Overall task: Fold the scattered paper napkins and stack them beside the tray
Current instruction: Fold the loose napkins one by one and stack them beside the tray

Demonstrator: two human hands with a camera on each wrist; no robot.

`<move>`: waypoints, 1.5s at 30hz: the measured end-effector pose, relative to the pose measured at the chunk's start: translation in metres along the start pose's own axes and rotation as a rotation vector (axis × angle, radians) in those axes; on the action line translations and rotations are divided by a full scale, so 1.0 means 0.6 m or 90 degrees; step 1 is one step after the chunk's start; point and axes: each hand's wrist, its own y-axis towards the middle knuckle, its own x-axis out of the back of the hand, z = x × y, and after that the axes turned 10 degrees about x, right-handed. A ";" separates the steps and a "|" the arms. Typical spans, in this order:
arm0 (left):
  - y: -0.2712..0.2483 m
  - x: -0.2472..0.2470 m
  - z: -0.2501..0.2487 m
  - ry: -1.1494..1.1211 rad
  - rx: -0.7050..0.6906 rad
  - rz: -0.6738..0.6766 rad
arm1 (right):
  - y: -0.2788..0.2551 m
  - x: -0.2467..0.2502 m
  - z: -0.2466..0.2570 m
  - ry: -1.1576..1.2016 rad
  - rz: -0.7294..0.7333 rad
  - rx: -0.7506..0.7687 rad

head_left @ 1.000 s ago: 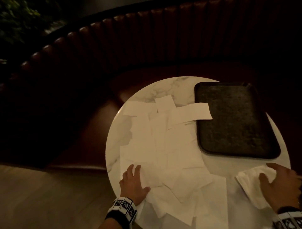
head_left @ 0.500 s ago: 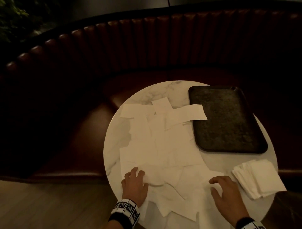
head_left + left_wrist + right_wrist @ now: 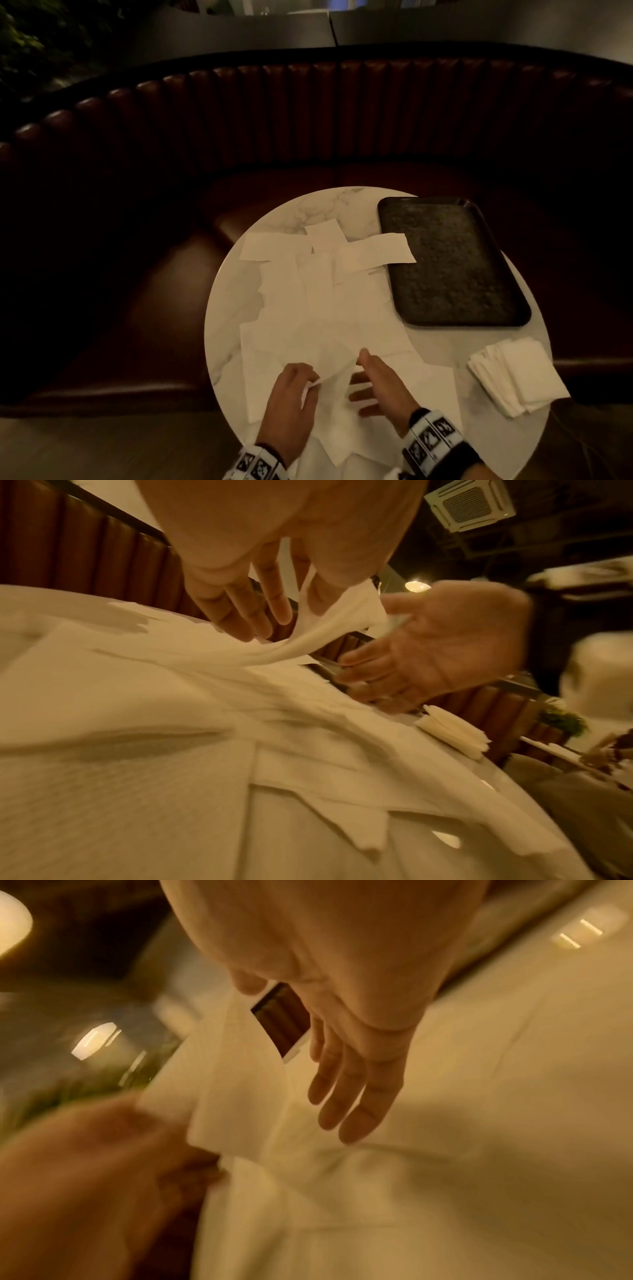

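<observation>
Several unfolded white paper napkins (image 3: 318,308) lie overlapping on the left half of a round marble table (image 3: 226,308). At the near edge my left hand (image 3: 301,380) pinches a corner of one napkin (image 3: 335,623) and lifts it off the pile. My right hand (image 3: 370,383) hovers just right of it, fingers (image 3: 352,1096) straight and spread, holding nothing. The raised napkin (image 3: 232,1074) hangs between the two hands. A stack of folded napkins (image 3: 517,377) sits at the near right, in front of the black tray (image 3: 452,263).
One long napkin (image 3: 376,251) overlaps the tray's left rim. A dark red padded bench (image 3: 308,113) curves round the far side of the table. Wooden floor (image 3: 102,448) shows at the lower left.
My right hand left the folded stack and came left to the scattered pile. My left hand, flat on the napkins before, now pinches a napkin corner and raises it.
</observation>
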 end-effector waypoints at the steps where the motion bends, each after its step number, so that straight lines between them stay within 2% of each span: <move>1: -0.008 -0.009 -0.004 0.007 -0.013 0.013 | 0.008 -0.007 0.006 0.075 0.007 -0.034; 4: -0.027 -0.029 -0.017 0.050 -0.055 0.047 | 0.007 -0.013 0.018 0.101 0.010 -0.037; 6: -0.035 -0.028 -0.027 0.071 -0.093 0.082 | 0.005 -0.009 0.010 0.023 -0.021 0.009; 9: -0.041 0.003 -0.047 0.093 -0.075 0.184 | 0.006 0.012 0.005 -0.140 -0.069 0.114; 11: -0.031 0.039 -0.057 0.058 -0.062 0.219 | -0.001 0.033 0.016 -0.229 -0.035 0.161; 14: 0.005 0.084 -0.074 -0.030 -0.027 0.180 | -0.019 0.064 0.053 -0.291 0.075 0.200; 17: 0.046 0.095 -0.100 0.017 -0.030 0.274 | -0.032 0.086 0.096 -0.296 0.172 0.227; 18: 0.058 0.094 -0.112 0.001 -0.029 0.306 | -0.032 0.093 0.110 -0.302 0.185 0.239; 20: 0.072 0.089 -0.130 -0.128 -0.007 0.340 | -0.029 0.105 0.135 -0.285 0.178 0.260; 22: 0.075 0.088 -0.140 -0.253 0.028 0.337 | -0.022 0.118 0.147 -0.175 0.111 0.272; 25: 0.071 0.088 -0.148 -0.398 0.124 0.288 | -0.019 0.127 0.143 0.093 -0.079 0.216; 26: 0.068 0.088 -0.153 -0.442 0.155 0.263 | -0.023 0.124 0.135 0.182 -0.102 0.170; 28: 0.063 0.090 -0.163 -0.508 0.199 0.211 | -0.042 0.108 0.113 0.277 -0.067 0.085; 30: 0.060 0.093 -0.175 -0.519 0.201 0.177 | -0.069 0.082 0.094 0.267 -0.008 0.064; 32: 0.057 0.097 -0.183 -0.520 0.188 0.172 | -0.087 0.060 0.088 0.242 0.011 0.090; 36: 0.047 0.109 -0.189 -0.515 0.162 0.188 | -0.098 0.043 0.103 0.262 -0.016 0.177; 41: 0.041 0.132 -0.194 -0.508 0.083 0.235 | -0.112 0.053 0.118 0.187 -0.094 0.278; 45: 0.043 0.141 -0.195 -0.535 0.066 0.214 | -0.126 0.071 0.127 0.177 -0.068 0.319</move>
